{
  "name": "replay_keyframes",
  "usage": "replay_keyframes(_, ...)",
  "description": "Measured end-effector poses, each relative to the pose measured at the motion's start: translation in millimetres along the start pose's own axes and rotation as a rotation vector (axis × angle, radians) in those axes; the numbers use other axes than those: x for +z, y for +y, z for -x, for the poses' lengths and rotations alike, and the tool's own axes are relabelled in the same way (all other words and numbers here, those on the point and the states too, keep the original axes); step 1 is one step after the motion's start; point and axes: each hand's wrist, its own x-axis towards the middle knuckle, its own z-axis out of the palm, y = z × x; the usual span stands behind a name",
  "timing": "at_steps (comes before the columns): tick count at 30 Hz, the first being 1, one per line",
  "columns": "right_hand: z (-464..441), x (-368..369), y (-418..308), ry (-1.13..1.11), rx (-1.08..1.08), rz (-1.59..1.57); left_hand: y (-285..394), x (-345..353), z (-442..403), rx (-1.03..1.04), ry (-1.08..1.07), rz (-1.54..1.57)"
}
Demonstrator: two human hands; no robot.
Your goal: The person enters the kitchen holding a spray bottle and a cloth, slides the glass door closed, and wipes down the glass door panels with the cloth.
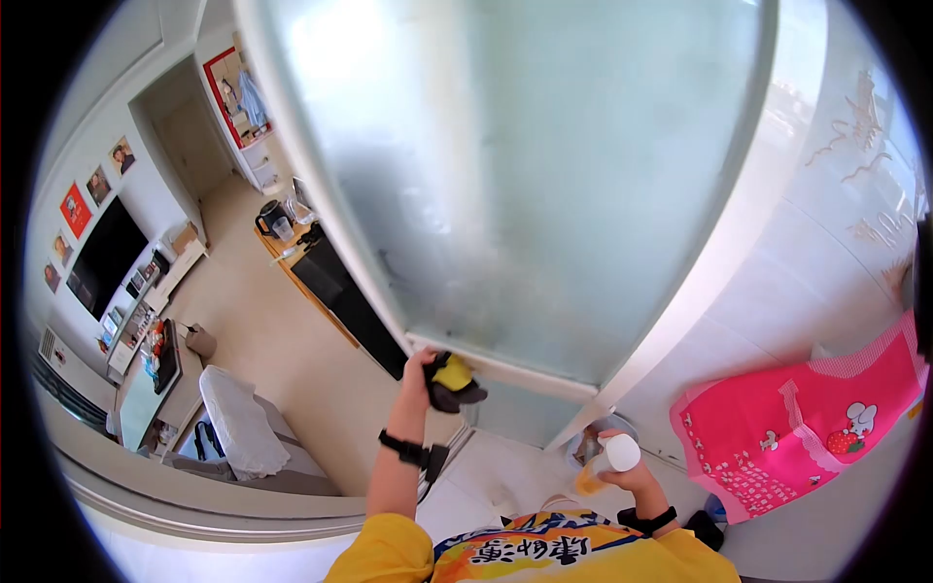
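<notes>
My left hand (418,379) is raised at the lower left corner of a frosted glass door (544,194). Its fingers are closed on a dark grey and yellow cloth (453,381), held against or very near the white door frame (505,371); I cannot tell if it touches. Lower down on the right, my right hand (637,478) grips a bottle with a white cap (622,453) and an orange-yellow lower part. The bottle's label side is hidden by the hand. Both wrists wear black straps.
A round bin (603,432) stands on the floor behind the bottle. On the right, a pink printed cover (802,428) hangs beside the tiled wall (807,243). Through the doorway at left are a white-covered chair (238,423), a glass table (155,398) and a dark-topped cabinet (335,282).
</notes>
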Motion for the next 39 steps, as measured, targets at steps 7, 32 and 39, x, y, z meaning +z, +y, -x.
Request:
replay_keyframes(7, -23, 19, -27, -0.305, -0.128, 0.037, 14, -90, 157, 0.224, 0.218, -0.004)
replay_keyframes(32, -149, 97, -55, -0.858, -0.253, -0.137, 15, -29, 252, 0.695, 0.778, -1.137)
replay_keyframes(39, -137, -9, -72, -0.54, -0.202, -0.007, 20, 18, 182, 0.634, 0.785, -1.019)
